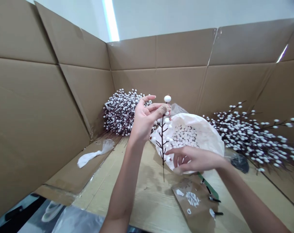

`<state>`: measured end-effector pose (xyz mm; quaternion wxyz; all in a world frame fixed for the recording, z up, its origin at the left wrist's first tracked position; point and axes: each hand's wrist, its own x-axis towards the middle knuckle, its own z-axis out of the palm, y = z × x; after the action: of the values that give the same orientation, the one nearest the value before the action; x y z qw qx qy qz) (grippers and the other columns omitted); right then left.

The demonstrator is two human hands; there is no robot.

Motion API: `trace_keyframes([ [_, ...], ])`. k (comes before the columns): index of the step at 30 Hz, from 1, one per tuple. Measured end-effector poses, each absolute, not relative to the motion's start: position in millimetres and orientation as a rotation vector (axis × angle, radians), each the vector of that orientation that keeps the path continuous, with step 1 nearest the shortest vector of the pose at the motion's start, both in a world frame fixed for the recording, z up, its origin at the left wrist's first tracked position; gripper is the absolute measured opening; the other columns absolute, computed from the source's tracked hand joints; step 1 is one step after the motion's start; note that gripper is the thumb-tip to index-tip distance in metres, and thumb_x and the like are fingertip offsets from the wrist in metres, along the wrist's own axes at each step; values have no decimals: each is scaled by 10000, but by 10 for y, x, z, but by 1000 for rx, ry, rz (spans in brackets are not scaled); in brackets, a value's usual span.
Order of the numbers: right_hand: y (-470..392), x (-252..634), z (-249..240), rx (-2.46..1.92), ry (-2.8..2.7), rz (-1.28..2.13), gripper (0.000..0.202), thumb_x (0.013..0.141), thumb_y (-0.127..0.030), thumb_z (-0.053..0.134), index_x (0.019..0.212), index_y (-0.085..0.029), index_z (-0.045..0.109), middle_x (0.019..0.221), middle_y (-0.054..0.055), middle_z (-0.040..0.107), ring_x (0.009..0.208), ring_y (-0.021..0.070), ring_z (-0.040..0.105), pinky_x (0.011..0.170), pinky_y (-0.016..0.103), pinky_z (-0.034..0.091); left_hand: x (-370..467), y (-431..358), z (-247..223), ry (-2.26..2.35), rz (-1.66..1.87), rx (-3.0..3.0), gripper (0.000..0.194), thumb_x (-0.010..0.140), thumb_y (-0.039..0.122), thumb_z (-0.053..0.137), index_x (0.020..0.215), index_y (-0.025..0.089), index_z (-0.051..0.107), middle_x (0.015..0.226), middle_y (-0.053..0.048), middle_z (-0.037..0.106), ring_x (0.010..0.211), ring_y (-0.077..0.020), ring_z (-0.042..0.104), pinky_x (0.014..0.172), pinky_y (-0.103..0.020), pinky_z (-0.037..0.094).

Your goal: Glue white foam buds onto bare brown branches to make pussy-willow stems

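My left hand pinches a dark artificial berry stem near its top, between thumb and forefinger. The stem hangs upright with white berries on many side twigs, and a larger white berry tops it. Several lower twigs look bare. My right hand is beside the lower stem, its index fingertip at or very near a twig and its thumb apart below. Between them I make out no held thing. Behind that hand, a bowl lined with white plastic holds many loose white berries.
A dense bundle of white-berry stems stands back left; another bundle lies at right. A brown board with white smears and black bits is in front, by a green strip. A white plastic bag lies left. Cardboard walls surround the table.
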<state>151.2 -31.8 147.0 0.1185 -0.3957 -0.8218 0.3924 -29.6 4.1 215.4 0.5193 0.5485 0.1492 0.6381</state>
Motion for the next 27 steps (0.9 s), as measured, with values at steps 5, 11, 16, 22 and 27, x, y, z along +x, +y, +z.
trace_keyframes([
  [5,-376,1025,1218,-968,-2127,1437,304,827,-421,622,878,-123,647,688,23,609,561,110,568,552,222,441,-524,141,2206,309,1586,1130,431,615,107,774,931,168,488,741,-68,694,619,-152,660,534,-214,463],
  [11,-459,824,1149,-883,-1919,1496,344,771,-462,683,713,-131,608,622,2,567,551,95,545,556,208,436,-747,268,2217,278,1518,1044,331,631,130,776,875,139,553,795,-86,685,694,-145,662,602,-214,495],
  [16,-412,773,1223,-820,-1748,1518,376,715,-477,733,697,-125,601,659,27,616,556,109,584,556,228,476,-950,341,2200,390,1626,908,304,630,211,775,846,161,568,880,-87,652,847,-222,664,756,-329,529],
  [22,13,918,1539,-830,-1601,1309,327,751,-432,723,734,-118,636,662,12,616,548,65,554,549,184,461,-1228,239,2229,439,2055,823,319,578,182,788,764,198,529,805,15,624,710,-109,611,665,-230,471],
  [27,793,863,1901,-990,-1406,1285,211,715,-258,778,770,-92,661,650,9,614,543,55,546,563,179,485,-1407,144,2241,423,2135,827,311,554,152,779,708,194,512,723,33,629,613,-80,578,582,-190,429],
])
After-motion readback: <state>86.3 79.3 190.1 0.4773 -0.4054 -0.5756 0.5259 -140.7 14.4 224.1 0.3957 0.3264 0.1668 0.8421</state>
